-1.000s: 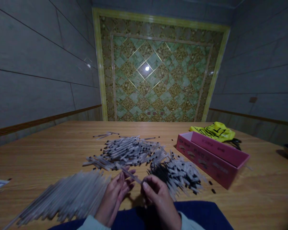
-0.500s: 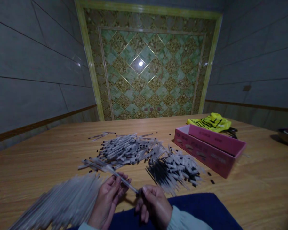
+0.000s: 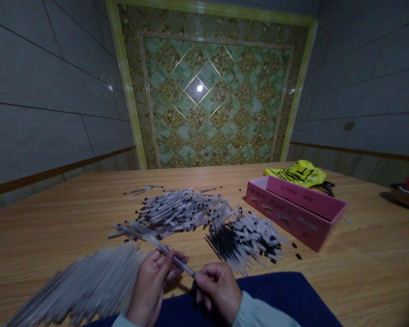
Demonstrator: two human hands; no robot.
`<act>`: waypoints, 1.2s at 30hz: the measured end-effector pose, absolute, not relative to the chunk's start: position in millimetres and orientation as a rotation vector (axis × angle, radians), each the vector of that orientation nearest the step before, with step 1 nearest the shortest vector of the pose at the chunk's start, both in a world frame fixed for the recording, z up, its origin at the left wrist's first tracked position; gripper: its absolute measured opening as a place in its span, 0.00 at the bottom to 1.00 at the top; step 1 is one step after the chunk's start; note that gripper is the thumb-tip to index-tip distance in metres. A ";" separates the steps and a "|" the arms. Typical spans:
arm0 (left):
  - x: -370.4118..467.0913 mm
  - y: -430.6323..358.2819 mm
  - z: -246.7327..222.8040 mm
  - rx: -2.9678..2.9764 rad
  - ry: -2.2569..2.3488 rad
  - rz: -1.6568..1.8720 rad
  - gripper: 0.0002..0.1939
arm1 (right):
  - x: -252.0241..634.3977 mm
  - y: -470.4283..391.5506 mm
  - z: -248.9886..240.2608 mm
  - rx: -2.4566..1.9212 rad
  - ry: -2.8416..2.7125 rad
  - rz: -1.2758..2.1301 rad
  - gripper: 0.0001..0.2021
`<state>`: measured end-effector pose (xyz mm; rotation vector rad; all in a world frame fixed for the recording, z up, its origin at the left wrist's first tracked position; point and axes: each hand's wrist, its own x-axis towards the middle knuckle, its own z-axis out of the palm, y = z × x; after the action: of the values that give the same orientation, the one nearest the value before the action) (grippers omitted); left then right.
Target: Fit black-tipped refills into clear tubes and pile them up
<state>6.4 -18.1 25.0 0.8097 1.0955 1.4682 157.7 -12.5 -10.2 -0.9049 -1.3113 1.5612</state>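
Observation:
A thin, clear plastic tube [image 3: 185, 266] slants between my two hands above the near edge of the table. My left hand [image 3: 152, 284] pinches it along its length between thumb and fingers. At its lower right end, my right hand [image 3: 220, 288] is closed on it, hiding the tip. Left of my left hand lies a broad stack of long clear tubes [image 3: 88, 281]. Beyond my hands spreads a heap of whitish sticks with black ends [image 3: 177, 211]. Ahead of my right hand is a pile of short white pieces [image 3: 259, 236] with thin black sticks [image 3: 221, 241].
A pink open box [image 3: 289, 215] stands at the right, with a yellow plastic bag [image 3: 300, 173] behind it. Dark blue cloth [image 3: 276, 295] lies under my hands. Small black bits [image 3: 298, 256] are scattered on the wooden table [image 3: 368, 263]. A bowl [image 3: 405, 196] sits far right.
My right hand's fingers have closed further over the tube's lower end, covering the dark tip seen before. My left hand stays on the tube, and the view has shifted slightly.

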 end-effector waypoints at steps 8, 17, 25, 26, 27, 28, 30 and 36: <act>0.9 -16.8 19.0 0.790 1.088 1.498 0.15 | 162.4 -13.4 -5.7 -1.006 -1.432 1.236 0.20; 6.5 -16.4 24.6 0.770 1.100 1.501 0.17 | 163.0 -11.5 -8.8 -0.994 -1.452 1.340 0.22; 5.4 -18.8 24.7 0.795 1.088 1.503 0.17 | 164.2 -9.8 -8.1 -1.002 -1.435 1.191 0.15; 5.3 -18.8 24.6 0.792 1.088 1.507 0.17 | 164.3 -9.8 -8.2 -1.008 -1.460 1.207 0.16; 5.4 -18.6 24.4 0.791 1.088 1.509 0.17 | 164.4 -10.0 -8.2 -1.017 -1.492 1.226 0.18; 5.5 -18.4 24.1 0.792 1.088 1.508 0.17 | 164.5 -10.6 -8.1 -1.029 -1.521 1.241 0.20; 6.0 -18.0 23.7 0.805 1.088 1.500 0.16 | 165.0 -12.1 -7.3 -1.050 -1.546 1.224 0.20; 6.6 -17.9 23.9 0.812 1.095 1.495 0.16 | 166.7 -13.1 -6.6 -1.110 -1.506 1.113 0.11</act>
<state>6.6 -17.9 23.9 0.8120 1.0951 1.4945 166.7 -13.1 -6.6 -1.1096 -1.5062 1.1126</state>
